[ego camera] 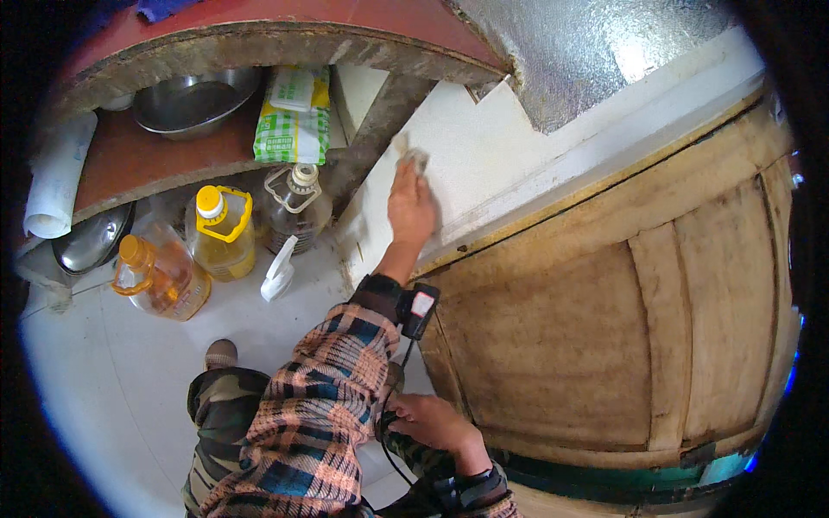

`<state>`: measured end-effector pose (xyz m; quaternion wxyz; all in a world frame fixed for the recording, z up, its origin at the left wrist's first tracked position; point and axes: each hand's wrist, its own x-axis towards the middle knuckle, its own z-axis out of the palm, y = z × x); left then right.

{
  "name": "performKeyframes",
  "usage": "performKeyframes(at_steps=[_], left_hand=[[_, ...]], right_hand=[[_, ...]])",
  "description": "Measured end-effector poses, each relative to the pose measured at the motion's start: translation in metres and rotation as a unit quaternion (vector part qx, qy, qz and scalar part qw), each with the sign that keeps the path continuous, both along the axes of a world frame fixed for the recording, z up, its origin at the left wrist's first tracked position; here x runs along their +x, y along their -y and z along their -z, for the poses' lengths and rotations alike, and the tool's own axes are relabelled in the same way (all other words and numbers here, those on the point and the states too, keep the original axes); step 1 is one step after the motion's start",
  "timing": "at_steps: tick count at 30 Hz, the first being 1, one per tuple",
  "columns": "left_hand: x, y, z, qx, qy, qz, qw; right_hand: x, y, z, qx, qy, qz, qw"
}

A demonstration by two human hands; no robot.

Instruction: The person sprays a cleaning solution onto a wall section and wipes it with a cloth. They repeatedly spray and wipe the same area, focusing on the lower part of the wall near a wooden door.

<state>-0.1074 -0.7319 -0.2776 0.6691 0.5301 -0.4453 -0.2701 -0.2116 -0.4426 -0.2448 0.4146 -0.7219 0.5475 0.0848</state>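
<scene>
My left hand (pixel 412 204) reaches up to the white panel (pixel 479 142) beside the wooden cabinet. Its fingers press a small, blurred, greyish-brown wad against the panel, perhaps a cloth or scouring pad. Lower down, my right hand (pixel 431 421) lies near my knee with its fingers curled beside a black cable. Whether it grips anything is hidden. A white spray-bottle trigger head (pixel 280 270) shows left of my left forearm, near the clear plastic jug (pixel 295 210).
An oil bottle with a yellow cap (pixel 223 239) and an orange-capped bottle (pixel 162 278) stand on the floor. The shelf (pixel 162 162) above holds a metal bowl (pixel 194 103) and a green-and-white packet (pixel 295 123). Wooden cabinet doors (pixel 550 343) stand at right.
</scene>
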Motion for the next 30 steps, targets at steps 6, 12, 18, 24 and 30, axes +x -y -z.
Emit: performKeyframes(at_steps=[6,12,18,24,30], left_hand=[[-0.007,0.011,-0.02,-0.122,0.002,0.018,0.992],[0.01,0.037,-0.007,-0.104,-0.004,0.007,0.995],[0.017,0.028,0.012,-0.01,-0.004,0.04,0.999],[0.017,0.065,-0.026,-0.198,-0.012,0.024,0.98],[0.036,0.045,0.074,0.103,-0.094,0.094,0.986]], right_hand=[[0.007,0.001,-0.004,0.023,-0.001,-0.011,1.0],[0.003,0.001,-0.005,0.025,0.004,0.006,1.0],[0.006,0.001,-0.001,-0.005,0.016,-0.026,1.0],[0.001,-0.002,-0.004,0.032,-0.012,-0.012,0.999],[0.002,0.001,-0.003,-0.002,-0.008,-0.036,0.999]])
